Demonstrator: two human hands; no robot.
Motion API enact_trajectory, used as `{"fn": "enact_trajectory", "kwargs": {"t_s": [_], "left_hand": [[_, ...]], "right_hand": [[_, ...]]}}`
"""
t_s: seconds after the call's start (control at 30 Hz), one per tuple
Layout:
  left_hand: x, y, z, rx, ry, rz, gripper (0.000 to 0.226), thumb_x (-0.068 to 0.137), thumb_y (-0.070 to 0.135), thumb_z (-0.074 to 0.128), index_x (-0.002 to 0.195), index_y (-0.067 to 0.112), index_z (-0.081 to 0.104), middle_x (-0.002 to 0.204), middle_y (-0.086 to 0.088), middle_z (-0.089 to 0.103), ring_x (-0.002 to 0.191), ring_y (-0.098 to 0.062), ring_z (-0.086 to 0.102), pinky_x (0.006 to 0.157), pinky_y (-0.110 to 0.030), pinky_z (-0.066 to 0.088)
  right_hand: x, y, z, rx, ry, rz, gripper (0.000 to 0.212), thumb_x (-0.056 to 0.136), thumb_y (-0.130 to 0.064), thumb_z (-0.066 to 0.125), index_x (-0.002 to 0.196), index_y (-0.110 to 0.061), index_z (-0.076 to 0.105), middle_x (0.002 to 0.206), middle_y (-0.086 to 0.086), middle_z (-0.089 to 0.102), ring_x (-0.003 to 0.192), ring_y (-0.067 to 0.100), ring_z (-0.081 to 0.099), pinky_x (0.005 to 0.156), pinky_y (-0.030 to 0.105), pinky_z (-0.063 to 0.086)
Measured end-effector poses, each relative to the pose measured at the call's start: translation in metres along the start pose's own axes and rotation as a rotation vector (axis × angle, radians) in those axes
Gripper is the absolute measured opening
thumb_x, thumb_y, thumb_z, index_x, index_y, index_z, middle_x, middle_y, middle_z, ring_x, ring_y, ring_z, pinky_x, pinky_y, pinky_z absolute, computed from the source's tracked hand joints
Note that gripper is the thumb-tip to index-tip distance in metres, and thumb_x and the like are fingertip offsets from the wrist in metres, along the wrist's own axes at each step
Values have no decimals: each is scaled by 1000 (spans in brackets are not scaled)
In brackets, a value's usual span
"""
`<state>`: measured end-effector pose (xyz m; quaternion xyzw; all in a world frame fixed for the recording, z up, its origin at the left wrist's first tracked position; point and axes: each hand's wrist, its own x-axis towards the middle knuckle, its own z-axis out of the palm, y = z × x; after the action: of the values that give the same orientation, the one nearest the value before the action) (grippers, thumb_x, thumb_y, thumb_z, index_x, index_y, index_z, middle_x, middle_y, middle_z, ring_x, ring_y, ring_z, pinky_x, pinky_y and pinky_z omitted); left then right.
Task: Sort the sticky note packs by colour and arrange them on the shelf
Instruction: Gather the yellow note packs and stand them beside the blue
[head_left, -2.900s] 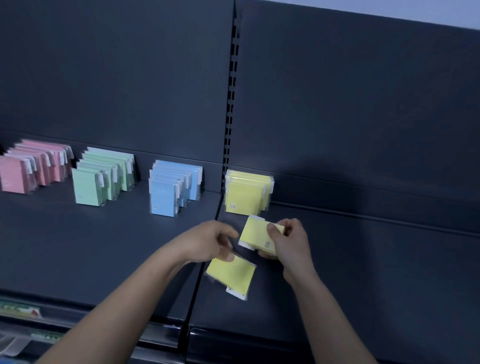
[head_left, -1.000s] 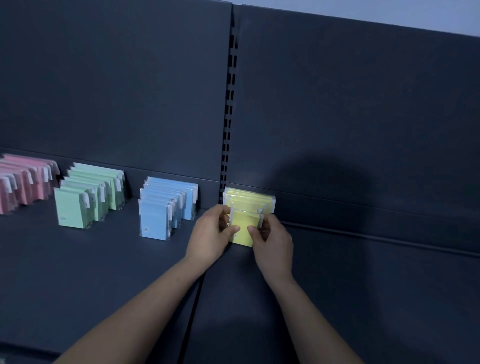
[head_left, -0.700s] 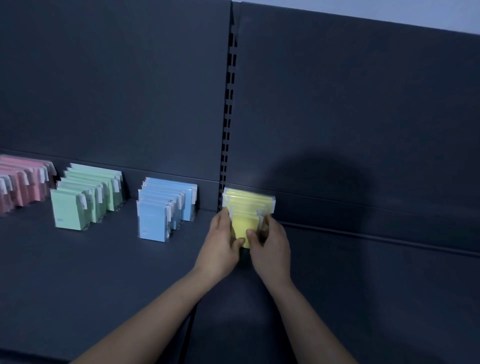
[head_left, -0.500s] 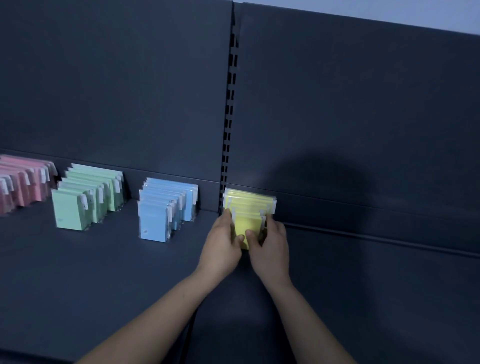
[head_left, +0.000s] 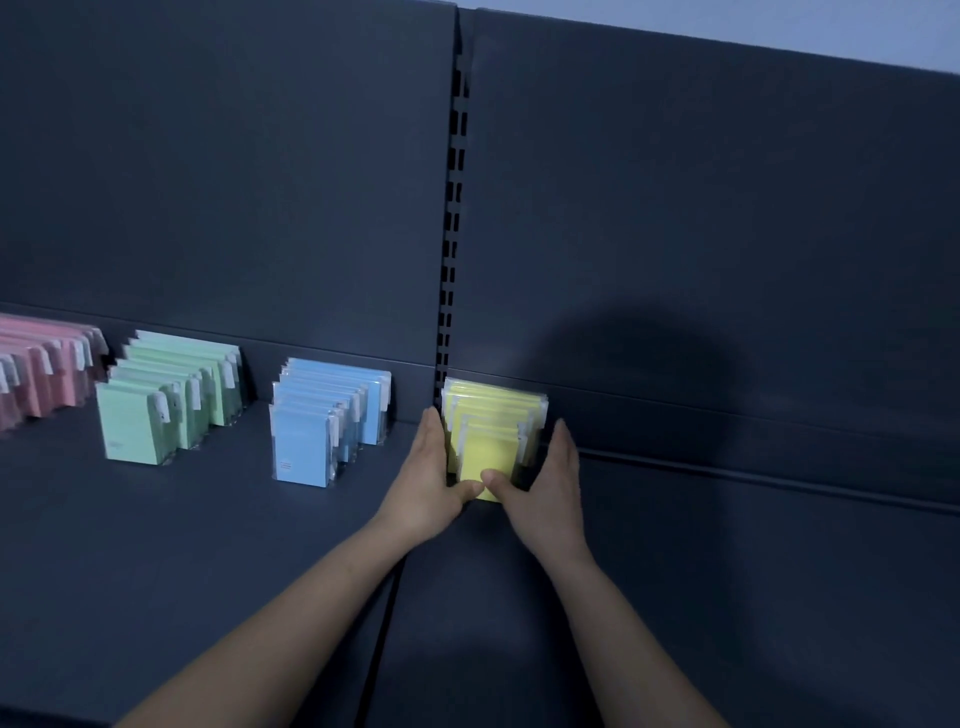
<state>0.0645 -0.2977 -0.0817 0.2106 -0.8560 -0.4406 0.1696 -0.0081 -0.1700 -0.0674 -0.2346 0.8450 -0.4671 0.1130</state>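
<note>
A row of yellow sticky note packs (head_left: 488, 441) stands upright on the dark shelf (head_left: 208, 545), against its back wall just right of the slotted upright. My left hand (head_left: 428, 483) lies flat along the row's left side, fingers straight. My right hand (head_left: 545, 488) lies flat along its right side. Both thumbs press the face of the front yellow pack. Further left stand a blue row (head_left: 322, 421), a green row (head_left: 166, 400) and a pink row (head_left: 41, 369).
A slotted upright (head_left: 451, 234) divides the dark back panel into two bays. The shelf surface to the right of the yellow row (head_left: 753, 571) holds nothing. A seam runs down the shelf between my forearms.
Earlier I held two loose yellow packs in front of the row. They now stand at the row's front, and my hands have opened flat on both sides of it.
</note>
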Motion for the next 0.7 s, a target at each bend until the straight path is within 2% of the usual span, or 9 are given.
{"fn": "enact_trajectory", "kwargs": {"t_s": [0.07,0.23,0.33,0.4,0.5,0.53,0.6,0.67,0.7], "left_hand": [[2,3,3,-37,-29,13,87,82,19,70,150,19,15,152,4,31,142,-14,27,116,-36,28],[4,2,4,-4,-4,31,95,86,20,68,154,20,1,160,7,16,145,-7,16,119,-33,20],[2,4,1,-17,-33,6,90,88,19,67,152,18,5,153,17,15,138,3,19,107,-13,20],[3,4,0,-35,-36,25,88,85,18,70,150,21,11,143,21,27,132,2,29,99,-10,24],[4,3,-2,-1,-82,7,93,83,20,73,149,19,8,134,24,22,125,7,25,95,-5,22],[6,1,-2,2,-79,-2,95,81,25,75,148,23,8,139,24,22,128,5,25,100,-9,24],[8,-2,-1,17,-75,7,107,77,31,75,152,22,-1,155,13,17,142,-4,20,116,-27,24],[7,-2,0,33,-112,6,109,78,26,71,152,20,-8,160,9,6,146,-7,12,119,-37,21],[8,-4,1,30,-112,5,106,77,25,70,152,19,-4,159,7,12,145,-8,16,118,-39,25]], "right_hand": [[3,-2,5,41,-92,7,97,88,-23,67,154,-17,-4,162,-4,6,148,13,10,119,29,15],[5,0,10,-2,-116,-16,91,93,-20,59,153,-15,-9,162,-5,1,148,11,7,117,26,13],[7,2,11,-29,-142,-23,92,92,-24,59,153,-15,-9,162,-5,1,148,12,8,120,31,15],[9,3,10,-43,-142,-25,94,90,-28,61,154,-16,-6,162,-4,6,148,13,12,120,37,20],[12,4,7,-186,-103,-42,92,85,-39,64,153,-15,7,159,0,21,144,18,25,114,43,30],[11,4,6,-214,-89,-44,92,84,-43,64,153,-15,10,158,1,23,143,19,27,113,45,31],[8,2,7,-217,-98,-46,95,85,-47,61,153,-12,5,160,3,16,146,20,20,116,45,25],[7,1,10,-251,-144,-62,98,89,-48,57,152,-8,-6,162,4,1,149,19,8,121,43,13],[7,1,11,-261,-161,-64,99,90,-48,56,152,-7,-9,162,4,-3,149,18,5,121,43,9]]}}
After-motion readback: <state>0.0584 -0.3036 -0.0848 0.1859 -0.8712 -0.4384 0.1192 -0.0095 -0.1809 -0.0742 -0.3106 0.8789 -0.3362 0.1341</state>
